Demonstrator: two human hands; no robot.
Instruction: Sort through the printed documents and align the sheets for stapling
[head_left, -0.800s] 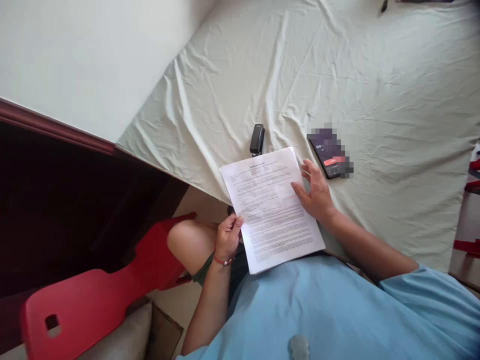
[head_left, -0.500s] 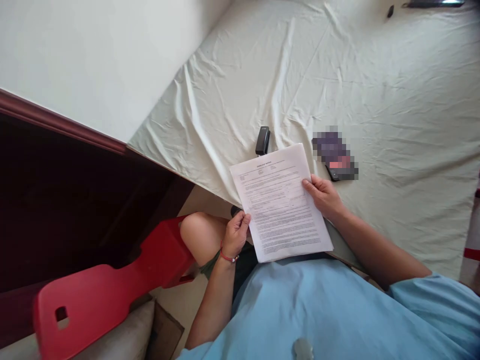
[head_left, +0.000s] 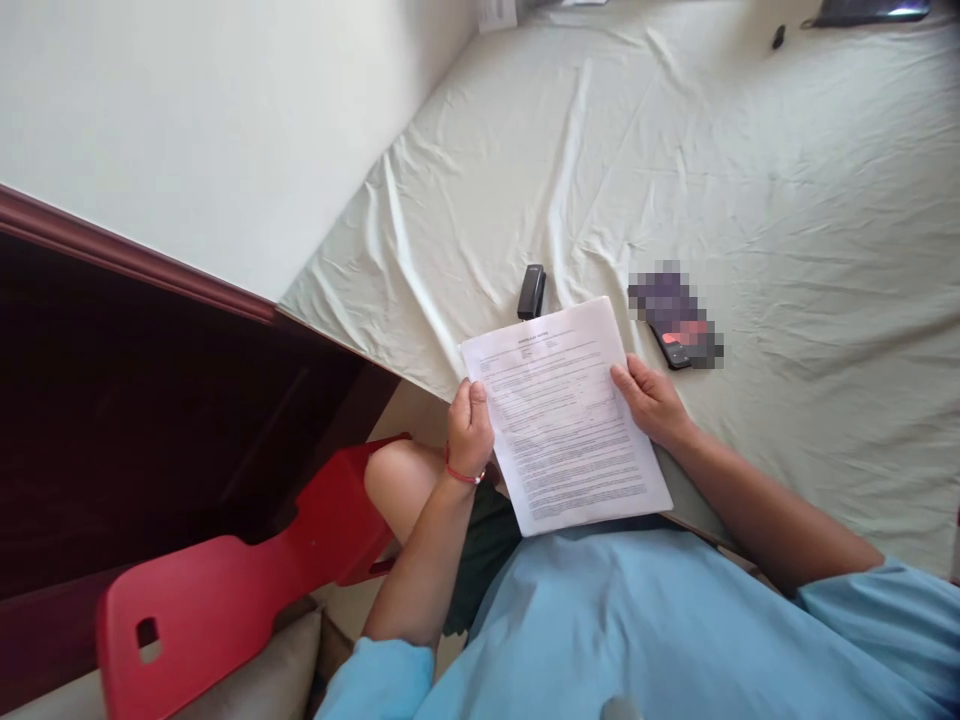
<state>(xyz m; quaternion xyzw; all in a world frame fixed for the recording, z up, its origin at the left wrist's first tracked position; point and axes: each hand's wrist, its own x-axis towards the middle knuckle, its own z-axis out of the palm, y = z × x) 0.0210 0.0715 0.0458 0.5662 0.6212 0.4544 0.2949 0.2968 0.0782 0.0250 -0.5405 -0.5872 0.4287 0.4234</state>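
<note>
A stack of printed paper sheets [head_left: 566, 430] is tilted up over the near edge of the cloth-covered table, its text facing me. My left hand [head_left: 471, 430], with a red string bracelet at the wrist, grips the upper part of its left edge, thumb on top. On the right edge my right hand [head_left: 651, 400] pinches the sheets, thumb in front and fingers behind. Just beyond the top of the papers lies a black stapler [head_left: 532, 291], partly covered by them. To the right of the stack is a phone [head_left: 675, 325], mostly blurred out.
A wrinkled pale cloth [head_left: 810, 250] covers the table. At the far right lie a dark flat object [head_left: 870, 12] and a small black item [head_left: 778, 37]. A red plastic chair [head_left: 202, 610] stands at lower left, near dark wood panelling [head_left: 150, 420] below a white wall.
My left hand has slid up the left edge of the papers, toward the top corner. My right hand keeps its hold. The whole view has shifted slightly.
</note>
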